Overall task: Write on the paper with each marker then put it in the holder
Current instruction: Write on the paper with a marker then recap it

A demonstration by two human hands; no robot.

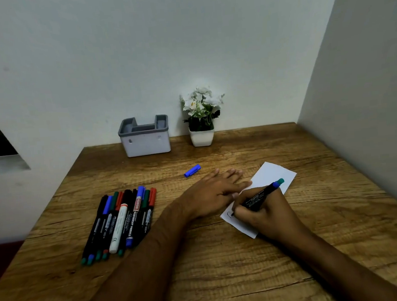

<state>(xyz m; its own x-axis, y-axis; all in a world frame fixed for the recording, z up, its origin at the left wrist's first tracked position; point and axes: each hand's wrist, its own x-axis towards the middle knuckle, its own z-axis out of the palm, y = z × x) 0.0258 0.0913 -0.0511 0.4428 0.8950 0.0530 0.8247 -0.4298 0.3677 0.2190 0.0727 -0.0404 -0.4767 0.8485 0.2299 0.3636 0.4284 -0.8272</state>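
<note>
nearest me the right hand (266, 212) is curled round a black marker (259, 196), tip down on the paper (269, 175), where a small mark shows. the left hand (211, 193) lies flat, fingers straight, pinning the paper's edge; if it lifts, the sheet could skid on the worktop (225, 267). the other markers (121, 221) wait to the left. the loose blue cap (192, 170) might roll off. the holder (144, 136) stands at the back, a long reach.

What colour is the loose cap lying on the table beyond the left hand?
Blue. The cap shows clearly in the head view, lying on the wooden table.
</note>
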